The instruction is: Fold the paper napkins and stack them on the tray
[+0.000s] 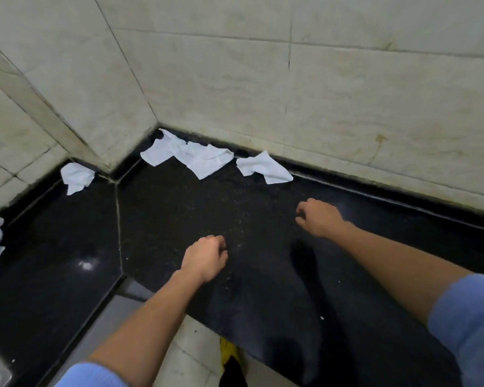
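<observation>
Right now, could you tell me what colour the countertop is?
The countertop is speckled black, seen in the head view.

Pale cream tiled walls (235, 79) meet in a corner, with a tiled pier (76, 88) jutting out at the left. A brownish stain (380, 139) marks the right wall. Below lies a glossy black speckled stone table (179, 205), crossed by a pale seam (118, 219) and catching a glint (85, 265). Light floor tiles (193, 350) show beneath its edge.
</observation>
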